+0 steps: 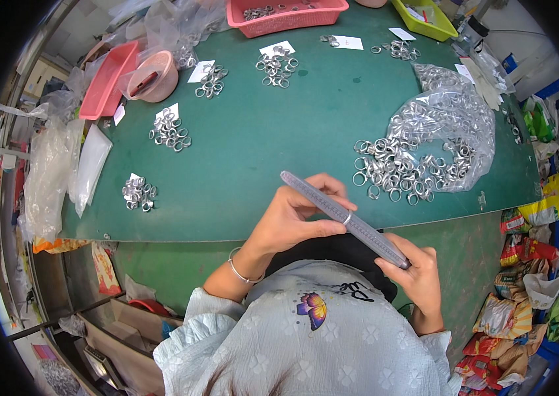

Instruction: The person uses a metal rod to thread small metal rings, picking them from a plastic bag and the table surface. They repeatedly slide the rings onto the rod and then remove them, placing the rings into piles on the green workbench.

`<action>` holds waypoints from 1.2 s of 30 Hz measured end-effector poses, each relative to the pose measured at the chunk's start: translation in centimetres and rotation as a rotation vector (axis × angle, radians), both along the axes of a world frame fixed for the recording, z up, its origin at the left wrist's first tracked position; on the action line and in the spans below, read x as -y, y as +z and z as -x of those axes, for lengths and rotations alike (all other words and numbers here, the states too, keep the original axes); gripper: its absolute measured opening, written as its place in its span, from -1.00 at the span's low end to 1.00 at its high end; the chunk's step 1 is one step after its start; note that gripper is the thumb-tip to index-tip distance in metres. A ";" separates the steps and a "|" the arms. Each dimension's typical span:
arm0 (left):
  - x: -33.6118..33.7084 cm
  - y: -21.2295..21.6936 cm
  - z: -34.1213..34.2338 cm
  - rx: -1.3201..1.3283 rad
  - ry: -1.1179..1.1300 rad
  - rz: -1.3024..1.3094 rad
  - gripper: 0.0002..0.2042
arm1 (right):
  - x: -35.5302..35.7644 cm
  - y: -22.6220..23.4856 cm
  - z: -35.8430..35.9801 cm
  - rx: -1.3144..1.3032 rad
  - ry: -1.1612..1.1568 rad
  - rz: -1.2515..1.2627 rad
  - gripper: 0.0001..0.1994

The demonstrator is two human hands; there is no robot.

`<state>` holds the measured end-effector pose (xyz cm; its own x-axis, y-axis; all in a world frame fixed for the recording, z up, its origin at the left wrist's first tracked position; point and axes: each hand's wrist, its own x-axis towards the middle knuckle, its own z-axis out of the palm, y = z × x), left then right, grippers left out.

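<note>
A grey ring sizing stick [315, 193], tapered and marked along its length, slants across in front of me. A silver ring [348, 218] sits around it near the middle. My left hand [296, 214] pinches that ring between thumb and fingers, and the stick's thin end points up and left past it. My right hand [418, 264] grips the thick lower end of the stick. Beyond it, a heap of silver rings [395, 173] spills from a clear plastic bag [480, 129] onto the green table [246, 158].
Small ring piles [172, 132] with white paper slips [348, 43] stand along the table's left and far sides. At the back are a pink tray [286, 23] and a yellow-green tray [447, 30]. A pink bowl [160, 82] and plastic bags [48, 178] lie left. Colourful packages [503, 317] line the right.
</note>
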<state>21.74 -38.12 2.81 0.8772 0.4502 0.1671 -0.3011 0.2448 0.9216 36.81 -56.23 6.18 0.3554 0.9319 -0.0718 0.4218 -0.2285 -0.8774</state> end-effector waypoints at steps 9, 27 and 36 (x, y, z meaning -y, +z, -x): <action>0.3 0.4 0.3 -0.064 0.058 0.061 -0.75 | -0.2 -0.3 -0.1 -0.037 0.021 -0.008 -0.68; 0.6 -0.3 0.2 -0.075 0.065 0.138 -0.72 | -0.5 0.2 0.1 -0.051 0.007 0.004 -0.70; 0.3 0.3 0.7 -0.112 0.001 0.104 -0.78 | -0.3 0.2 -0.2 -0.056 0.051 -0.005 -0.70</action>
<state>21.06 -38.40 3.13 0.8872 0.4609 0.0203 -0.1979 0.3406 0.9191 37.05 -55.93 6.39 0.3029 0.9492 -0.0856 0.3834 -0.2036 -0.9009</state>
